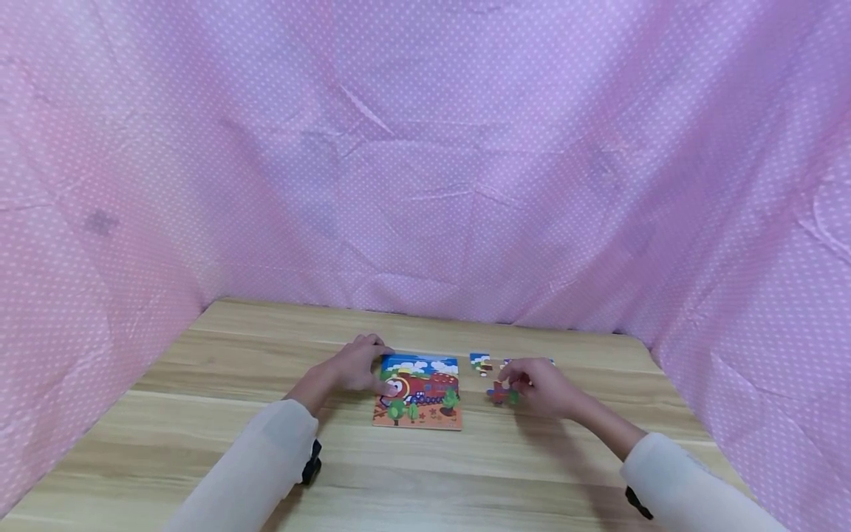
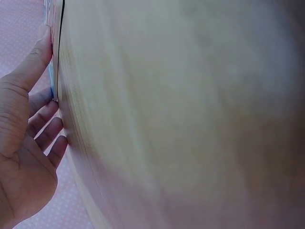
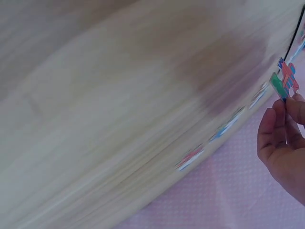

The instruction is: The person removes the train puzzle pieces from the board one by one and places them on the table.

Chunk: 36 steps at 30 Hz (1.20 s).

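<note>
A square train picture puzzle (image 1: pixel 425 391) lies on the table, showing a red train, trees and blue sky. My left hand (image 1: pixel 359 363) rests at its left side, thumb on the picture and fingers by the top left corner. In the left wrist view that thumb (image 2: pixel 35 62) lies along the puzzle's edge, the other fingers reaching to the table. To the right, my right hand (image 1: pixel 541 386) pinches a jigsaw piece (image 1: pixel 499 393) between thumb and fingers. The right wrist view shows this piece (image 3: pixel 285 78) in red, blue and green, tilted up from the table.
A loose jigsaw piece (image 1: pixel 480 362) with blue, white and green lies between the puzzle and my right hand. More pieces lie behind that hand, partly hidden; the right wrist view shows one with red (image 3: pixel 190 158) near the wooden table's (image 1: pixel 399 480) edge. Pink dotted cloth (image 1: pixel 425 185) hangs around the table.
</note>
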{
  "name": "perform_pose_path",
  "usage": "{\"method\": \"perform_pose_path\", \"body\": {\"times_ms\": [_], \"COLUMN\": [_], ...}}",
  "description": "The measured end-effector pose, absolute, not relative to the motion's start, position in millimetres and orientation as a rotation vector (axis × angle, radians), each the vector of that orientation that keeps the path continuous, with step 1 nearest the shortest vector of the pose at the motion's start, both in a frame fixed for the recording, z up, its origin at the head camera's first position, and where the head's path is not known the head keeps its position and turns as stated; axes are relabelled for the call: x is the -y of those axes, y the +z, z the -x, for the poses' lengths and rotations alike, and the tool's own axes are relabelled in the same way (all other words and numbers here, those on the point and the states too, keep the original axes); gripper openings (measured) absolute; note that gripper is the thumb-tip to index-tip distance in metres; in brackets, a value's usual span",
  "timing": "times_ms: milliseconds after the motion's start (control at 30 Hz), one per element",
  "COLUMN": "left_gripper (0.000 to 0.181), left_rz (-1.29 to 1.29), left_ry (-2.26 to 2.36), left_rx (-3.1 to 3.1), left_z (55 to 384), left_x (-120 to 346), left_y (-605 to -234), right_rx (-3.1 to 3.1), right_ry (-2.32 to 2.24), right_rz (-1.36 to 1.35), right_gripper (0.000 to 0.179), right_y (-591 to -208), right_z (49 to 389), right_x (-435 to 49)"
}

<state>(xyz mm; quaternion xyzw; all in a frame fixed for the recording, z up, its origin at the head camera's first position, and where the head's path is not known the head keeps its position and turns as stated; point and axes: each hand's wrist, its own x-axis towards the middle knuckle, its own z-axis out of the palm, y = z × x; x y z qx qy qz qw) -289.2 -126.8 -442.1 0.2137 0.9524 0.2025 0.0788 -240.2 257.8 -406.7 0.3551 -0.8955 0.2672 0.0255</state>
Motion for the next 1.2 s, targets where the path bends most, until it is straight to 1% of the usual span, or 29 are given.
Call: {"method": "perform_pose_path", "body": {"times_ms": [200,400,700,967,1200], "left_gripper": [0.083,0.082,0.082,0.082,0.082], "left_rz": [-0.623,-0.623,-0.627,-0.599,-0.582], "left_ry": [0.624,0.608,0.605,0.591,0.583], "left_rx": [-2.850,-2.860,-2.851,-2.844,-2.837], "left_z": [289,289,289,289,287], "left_x": [124,122,119,120,123], "left_y": [-442,-440,-438,-439,-439], "right_rx": [2.813,2.802,2.911,2.995,3.009], "right_ry": [0.801,0.789,0.770,0.785,0.796], "right_rz": [-1.009,-0.946,-0.792,-0.729,-0.736], "right_gripper": [0.036,0.032,0.032,0.035,0.028], "right_y": [-411,-414,-418,-424,-425], "right_z": [236,237,245,257,262], "right_x": [-293,-322,-356,-364,-354]}}
